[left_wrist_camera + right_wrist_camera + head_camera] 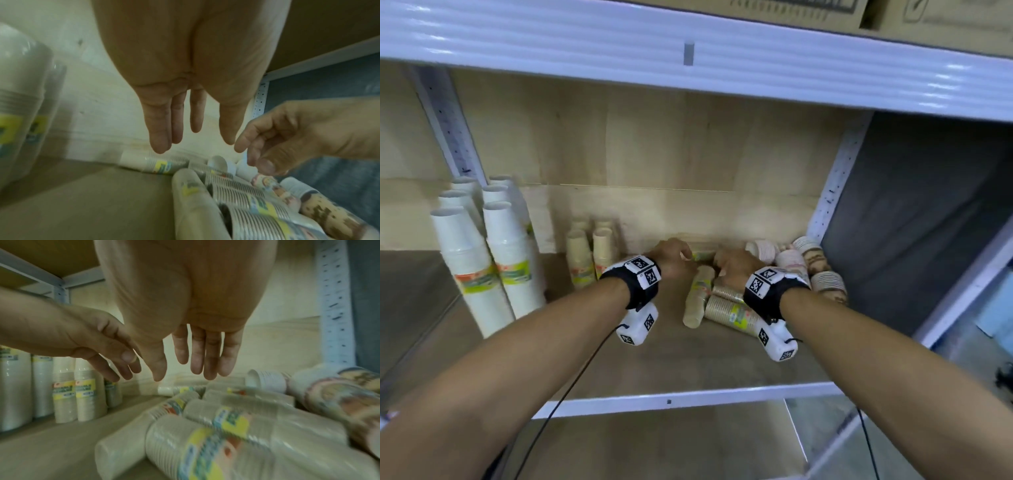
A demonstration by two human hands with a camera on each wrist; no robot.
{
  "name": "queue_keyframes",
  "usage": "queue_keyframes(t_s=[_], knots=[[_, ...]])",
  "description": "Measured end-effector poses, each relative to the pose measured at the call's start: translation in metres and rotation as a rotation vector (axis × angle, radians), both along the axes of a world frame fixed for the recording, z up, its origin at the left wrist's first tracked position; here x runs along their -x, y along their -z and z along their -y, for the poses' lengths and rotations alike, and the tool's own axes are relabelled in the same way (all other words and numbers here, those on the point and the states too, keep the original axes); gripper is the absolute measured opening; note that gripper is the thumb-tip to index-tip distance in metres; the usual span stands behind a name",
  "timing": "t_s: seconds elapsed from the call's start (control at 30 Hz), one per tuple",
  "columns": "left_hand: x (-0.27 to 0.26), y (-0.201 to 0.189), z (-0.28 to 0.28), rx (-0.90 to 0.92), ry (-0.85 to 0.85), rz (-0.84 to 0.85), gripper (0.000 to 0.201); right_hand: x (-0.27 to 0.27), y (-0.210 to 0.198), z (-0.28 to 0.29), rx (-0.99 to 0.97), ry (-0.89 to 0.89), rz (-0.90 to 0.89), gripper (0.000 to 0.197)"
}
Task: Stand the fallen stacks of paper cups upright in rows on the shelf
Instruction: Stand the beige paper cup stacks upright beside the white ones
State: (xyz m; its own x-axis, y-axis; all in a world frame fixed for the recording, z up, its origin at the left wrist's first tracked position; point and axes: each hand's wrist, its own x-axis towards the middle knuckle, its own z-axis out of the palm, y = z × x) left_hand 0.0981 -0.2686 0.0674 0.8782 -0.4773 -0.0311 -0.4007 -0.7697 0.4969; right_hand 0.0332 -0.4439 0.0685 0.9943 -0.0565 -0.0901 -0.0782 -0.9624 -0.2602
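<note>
Now both hands reach deep into the shelf [688,399], side by side and empty. The left hand [674,262] hangs with its fingers [158,129] straight and slightly spread, holding nothing, above a stack [158,165] lying on its side along the back wall. The right hand [734,265] is just beside it, fingers [209,356] long and relaxed, thumb apart from them, also gripping nothing; its fingertips hover over the same back stack, not touching it in either wrist view.

Below and to the right of the hands lies the fallen heap [726,305]: several wrapped beige stacks with yellow and blue labels, lying across one another, one of them [698,298] pointing toward the shelf's front edge. Further right, against the perforated post [832,185], lie patterned stacks [825,274] in pink and brown, also on their sides.

To the left of the hands four short beige stacks [592,255] stand upright in two rows near the back wall. Well to the left of those, tall white stacks [482,246] with green and yellow labels stand in rows by the left post.

Each wrist carries a black band [640,287] with white marker blocks, and a thin black cable [571,383] runs down from the left one past the shelf edge. Cardboard boxes [893,13] sit on the shelf above.
</note>
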Motion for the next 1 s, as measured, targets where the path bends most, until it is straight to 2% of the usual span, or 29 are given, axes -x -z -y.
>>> queue_keyframes(t_s=[0.17, 0.33, 0.47, 0.6, 0.7, 0.83, 1.0], knots=[[0.012, 0.032, 0.012, -0.031, 0.016, -0.118, 0.057, 0.038, 0.028, 0.023, 0.002, 0.077, -0.037, 0.037], [0.017, 0.055, 0.015, -0.029, -0.003, -0.136, 0.041, 0.06, 0.047, 0.039, 0.005, 0.155, -0.054, 0.05], [0.027, 0.066, 0.02, 0.011, -0.024, -0.121, 0.061, 0.072, 0.064, 0.045, 0.076, 0.178, -0.032, 0.049], [0.03, 0.077, 0.021, 0.022, -0.028, -0.107, 0.061, 0.078, 0.073, 0.046, 0.08, 0.202, -0.006, 0.06], [0.029, 0.083, 0.02, 0.031, -0.037, -0.111, 0.07, 0.08, 0.076, 0.046, 0.064, 0.212, -0.033, 0.066], [0.032, 0.083, 0.018, 0.022, -0.042, -0.132, 0.078, 0.082, 0.079, 0.043, 0.07, 0.212, -0.029, 0.066], [0.032, 0.078, 0.017, -0.017, -0.048, -0.159, 0.076, 0.081, 0.078, 0.045, 0.057, 0.207, -0.023, 0.065]])
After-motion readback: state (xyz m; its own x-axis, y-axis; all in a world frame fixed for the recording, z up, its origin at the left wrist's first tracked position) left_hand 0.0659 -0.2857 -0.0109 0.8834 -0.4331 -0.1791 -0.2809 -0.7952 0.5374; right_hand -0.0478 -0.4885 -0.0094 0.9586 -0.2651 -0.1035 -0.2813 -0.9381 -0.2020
